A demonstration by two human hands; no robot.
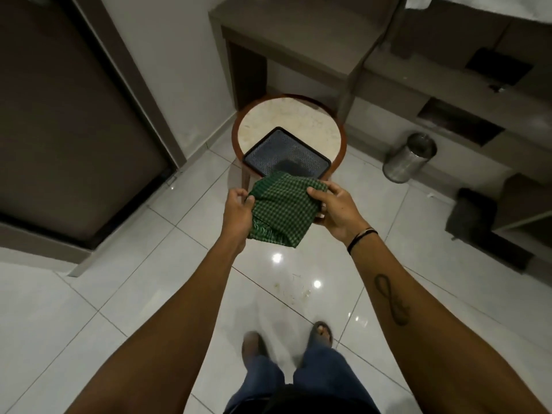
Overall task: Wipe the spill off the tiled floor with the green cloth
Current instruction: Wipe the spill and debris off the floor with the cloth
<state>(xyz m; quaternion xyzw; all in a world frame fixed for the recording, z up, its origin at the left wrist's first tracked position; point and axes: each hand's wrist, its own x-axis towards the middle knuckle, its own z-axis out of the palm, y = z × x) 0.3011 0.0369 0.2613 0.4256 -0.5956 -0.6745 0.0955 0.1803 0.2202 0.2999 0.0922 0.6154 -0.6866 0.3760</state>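
Note:
A green checked cloth [280, 209] hangs in the air between my two hands, above the white tiled floor [143, 294]. My left hand [237, 212] pinches its left edge and my right hand [336, 209] grips its upper right corner. Below the cloth, a faint yellowish spill [294, 289] with small specks lies on the glossy tiles, just ahead of my feet.
A round stool-like table [328, 127] with a dark square tray [285, 155] stands right behind the cloth. A steel bin [410, 158] sits at the right near low shelves. A dark door [65, 124] fills the left side. My sandalled feet [321, 333] stand near the spill.

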